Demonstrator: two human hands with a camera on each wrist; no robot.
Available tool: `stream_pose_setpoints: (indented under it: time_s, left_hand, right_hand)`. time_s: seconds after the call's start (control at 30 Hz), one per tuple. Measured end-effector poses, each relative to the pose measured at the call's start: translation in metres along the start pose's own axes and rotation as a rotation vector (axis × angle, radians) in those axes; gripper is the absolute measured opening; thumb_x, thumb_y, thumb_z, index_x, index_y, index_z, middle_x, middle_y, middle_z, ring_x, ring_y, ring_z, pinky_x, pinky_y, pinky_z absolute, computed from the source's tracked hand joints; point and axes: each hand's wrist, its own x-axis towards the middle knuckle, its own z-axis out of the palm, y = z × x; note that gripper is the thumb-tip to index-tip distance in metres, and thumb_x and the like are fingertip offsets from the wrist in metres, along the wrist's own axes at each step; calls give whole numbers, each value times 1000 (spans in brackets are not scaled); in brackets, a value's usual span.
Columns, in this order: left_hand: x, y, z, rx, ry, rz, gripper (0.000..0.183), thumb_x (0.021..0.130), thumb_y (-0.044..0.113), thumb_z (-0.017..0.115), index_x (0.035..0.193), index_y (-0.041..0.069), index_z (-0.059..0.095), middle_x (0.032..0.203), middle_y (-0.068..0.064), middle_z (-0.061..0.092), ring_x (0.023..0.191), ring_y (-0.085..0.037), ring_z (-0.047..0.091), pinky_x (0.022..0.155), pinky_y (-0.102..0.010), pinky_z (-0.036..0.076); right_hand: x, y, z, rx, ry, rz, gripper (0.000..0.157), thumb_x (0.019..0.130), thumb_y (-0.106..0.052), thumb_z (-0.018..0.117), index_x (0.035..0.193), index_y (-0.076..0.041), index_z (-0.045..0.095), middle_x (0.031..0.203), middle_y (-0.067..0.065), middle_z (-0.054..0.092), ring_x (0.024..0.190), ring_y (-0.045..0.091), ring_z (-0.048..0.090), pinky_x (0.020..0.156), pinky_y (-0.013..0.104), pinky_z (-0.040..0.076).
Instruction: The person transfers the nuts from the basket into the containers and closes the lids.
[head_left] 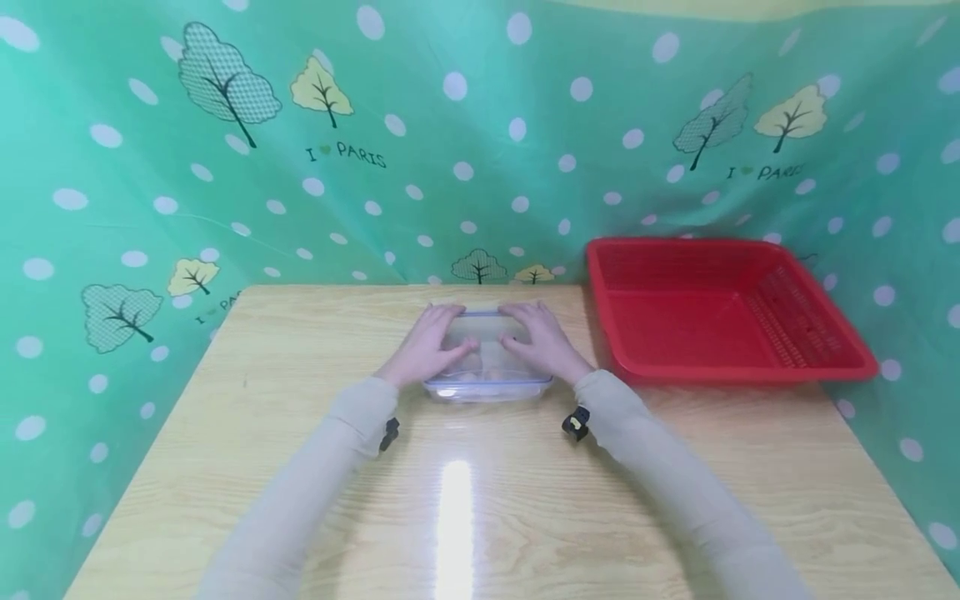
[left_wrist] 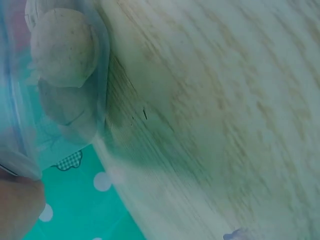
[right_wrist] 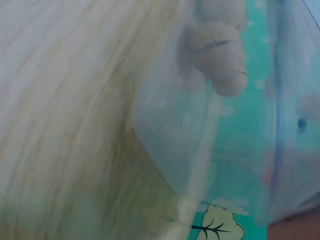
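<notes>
A clear plastic food container (head_left: 489, 390) with a blue-edged lid (head_left: 486, 367) sits near the table's far edge. My left hand (head_left: 423, 348) grips its left side, the fingers at the far corner and the thumb over the lid. On the opposite side my right hand (head_left: 549, 348) holds it in the same way. Through the wall, the left wrist view shows a pale speckled round lump (left_wrist: 65, 47) with more lumps against it. A creased beige lump (right_wrist: 220, 55) appears through the plastic in the right wrist view.
A large red plastic basket (head_left: 615, 367) stands at the right on the wooden table (head_left: 300, 500). Behind and at both sides hangs a green dotted cloth (head_left: 420, 208) printed with trees. Small dark devices sit at both wrists.
</notes>
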Motion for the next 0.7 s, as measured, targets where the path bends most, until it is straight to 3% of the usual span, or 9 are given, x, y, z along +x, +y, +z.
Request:
stream_pose_setpoints:
  time_s: [0.2,0.47,0.7]
  left_hand:
    - [0,-1,1,-34,3,5,71,84,44,57,135,0,32,136,-15,33,127,-30,24,106,-45,6]
    - [-1,-1,3,-94,2,-25,71,81,44,61,134,6,34,135,-11,34,129,-27,21,105,-46,6]
    - [0,-1,5,-58,6,-20,71,81,48,58,133,5,36,134,-12,35,127,-33,22,104,-50,9]
  right_hand:
    - [2,2,5,-19,39,4,48,84,-29,60,126,-9,48,128,8,46,122,22,35,106,38,-3]
    - [6,3,5,-78,14,39,49,84,-38,57,123,-9,50,125,7,47,121,22,35,107,37,-2]
    - [8,2,5,-86,13,36,48,84,-38,58,121,-7,52,123,8,48,119,24,36,107,37,1]
